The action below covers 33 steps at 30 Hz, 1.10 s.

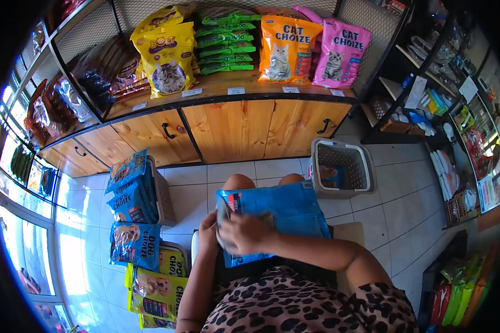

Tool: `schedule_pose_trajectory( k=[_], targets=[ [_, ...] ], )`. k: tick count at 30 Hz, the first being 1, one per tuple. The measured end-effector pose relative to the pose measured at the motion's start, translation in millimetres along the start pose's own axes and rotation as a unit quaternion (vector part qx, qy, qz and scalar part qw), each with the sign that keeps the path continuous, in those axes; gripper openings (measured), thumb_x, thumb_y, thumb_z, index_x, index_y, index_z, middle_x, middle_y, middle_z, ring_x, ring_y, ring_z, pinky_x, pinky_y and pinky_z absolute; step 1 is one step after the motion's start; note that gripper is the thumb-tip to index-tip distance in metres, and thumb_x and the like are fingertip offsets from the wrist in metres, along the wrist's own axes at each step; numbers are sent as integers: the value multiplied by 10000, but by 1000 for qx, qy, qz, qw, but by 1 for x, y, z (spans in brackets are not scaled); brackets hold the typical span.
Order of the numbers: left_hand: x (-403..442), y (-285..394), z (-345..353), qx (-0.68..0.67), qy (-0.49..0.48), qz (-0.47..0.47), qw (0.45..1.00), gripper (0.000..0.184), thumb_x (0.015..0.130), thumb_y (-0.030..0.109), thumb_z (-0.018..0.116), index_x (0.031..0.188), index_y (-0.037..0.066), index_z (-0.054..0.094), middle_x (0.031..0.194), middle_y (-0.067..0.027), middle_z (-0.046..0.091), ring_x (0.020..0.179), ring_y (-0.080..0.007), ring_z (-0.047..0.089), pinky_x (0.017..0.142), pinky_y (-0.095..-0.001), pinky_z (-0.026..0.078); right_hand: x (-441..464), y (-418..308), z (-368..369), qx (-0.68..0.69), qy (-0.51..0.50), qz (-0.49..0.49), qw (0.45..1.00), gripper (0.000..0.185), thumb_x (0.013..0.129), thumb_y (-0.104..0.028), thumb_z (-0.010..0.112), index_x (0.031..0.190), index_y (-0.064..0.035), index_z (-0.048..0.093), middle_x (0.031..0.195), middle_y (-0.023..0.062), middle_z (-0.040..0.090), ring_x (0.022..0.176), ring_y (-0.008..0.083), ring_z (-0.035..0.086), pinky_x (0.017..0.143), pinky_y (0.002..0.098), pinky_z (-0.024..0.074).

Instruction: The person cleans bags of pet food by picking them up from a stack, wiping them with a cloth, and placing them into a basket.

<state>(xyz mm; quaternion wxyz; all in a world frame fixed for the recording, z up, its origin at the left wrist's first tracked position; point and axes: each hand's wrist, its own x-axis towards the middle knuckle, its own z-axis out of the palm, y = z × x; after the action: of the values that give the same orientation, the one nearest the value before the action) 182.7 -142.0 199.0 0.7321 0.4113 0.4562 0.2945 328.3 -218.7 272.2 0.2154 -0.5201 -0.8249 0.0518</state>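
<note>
A large blue dog food bag (pixel 294 211) lies flat across my lap. My left hand (pixel 208 232) is closed on the bag's left edge, with its fingertips partly hidden. My right hand (pixel 244 234) presses on the bag's left part, its fingers bent over a greyish cloth (pixel 223 215). Under that hand and cloth, much of the printed front is covered.
To my left, blue Dog Choize bags (pixel 129 202) fill a basket, with yellow ones (pixel 156 288) nearer me. A grey basket (pixel 343 194) ahead right has a blue bag inside. Cat food bags (pixel 286 50) line the wooden shelf (pixel 222 95) in front.
</note>
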Motion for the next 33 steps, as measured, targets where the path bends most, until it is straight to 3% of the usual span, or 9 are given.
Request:
schedule_pose_trajectory(
  k=[1, 6, 12, 15, 18, 23, 28, 30, 33],
  targets=[
    [-3, 0, 0, 2, 1, 19, 1000, 343, 932, 55, 537, 1267, -9, 567, 1061, -125, 654, 861, -132, 603, 785, -218, 487, -15, -12, -1, 84, -126, -6, 988, 238, 721, -234, 712, 899, -97, 632, 888, 92, 571, 757, 234, 533, 673, 384, 468],
    [-14, -5, 11, 87, 25, 77, 993, 367, 945, 75, 528, 1300, -19, 539, 1069, -140, 650, 867, -147, 605, 805, -227, 486, -91, -22, -11, 31, -24, -39, 998, 257, 706, -269, 719, 908, -140, 627, 876, 25, 564, 787, 210, 520, 682, 375, 445],
    [-18, 12, 22, 200, 43, 78, 976, 371, 919, 20, 529, 1287, -32, 535, 1055, -155, 632, 870, -177, 594, 800, -257, 463, -233, 69, -51, -185, 146, 473, 849, 163, 747, -205, 689, 841, -76, 651, 793, 68, 618, 674, 254, 581, 587, 365, 470],
    [-9, 19, 39, 283, 81, 148, 944, 400, 892, -7, 536, 1292, -23, 526, 1089, -172, 604, 913, -211, 582, 828, -299, 447, -264, 80, -76, -31, 280, 557, 782, 259, 753, -135, 696, 992, -42, 661, 880, 99, 653, 818, 270, 629, 700, 344, 502],
    [-21, 11, 53, 492, 207, 326, 780, 491, 847, -18, 551, 1334, 10, 491, 1201, -211, 542, 1039, -291, 556, 924, -400, 419, -198, 53, -81, 106, 423, 432, 789, 291, 752, -121, 680, 1027, -32, 645, 946, 117, 642, 875, 282, 609, 736, 341, 489],
    [-32, 13, 81, 504, -69, 366, 779, 537, 879, 141, 513, 1403, 59, 428, 1463, -182, 385, 1372, -355, 341, 1095, -500, 230, -69, 26, -44, -129, 103, 136, 977, 277, 733, -199, 712, 986, -113, 636, 937, 47, 580, 822, 251, 556, 717, 354, 455],
    [-32, 5, 81, 547, -37, 359, 755, 545, 921, 238, 468, 1433, 66, 397, 1539, -149, 290, 1438, -337, 229, 1119, -513, 173, -99, 115, -43, -94, 159, 315, 931, 253, 806, -304, 681, 957, -100, 681, 917, 80, 638, 763, 243, 596, 623, 358, 489],
    [-33, 5, 80, 559, -35, 358, 747, 555, 923, 258, 470, 1438, 67, 391, 1542, -148, 283, 1439, -340, 224, 1120, -515, 171, -126, 143, -68, -6, 87, 561, 824, 279, 835, -299, 669, 1031, -102, 689, 978, 101, 658, 814, 252, 626, 643, 354, 506],
    [-30, 4, 81, 597, -41, 343, 724, 589, 930, 321, 475, 1452, 69, 373, 1553, -144, 261, 1442, -350, 211, 1121, -520, 166, -183, 164, -64, -119, 163, 515, 833, 282, 873, -268, 643, 1088, -86, 657, 979, 127, 670, 783, 263, 649, 672, 360, 517]
  ],
)
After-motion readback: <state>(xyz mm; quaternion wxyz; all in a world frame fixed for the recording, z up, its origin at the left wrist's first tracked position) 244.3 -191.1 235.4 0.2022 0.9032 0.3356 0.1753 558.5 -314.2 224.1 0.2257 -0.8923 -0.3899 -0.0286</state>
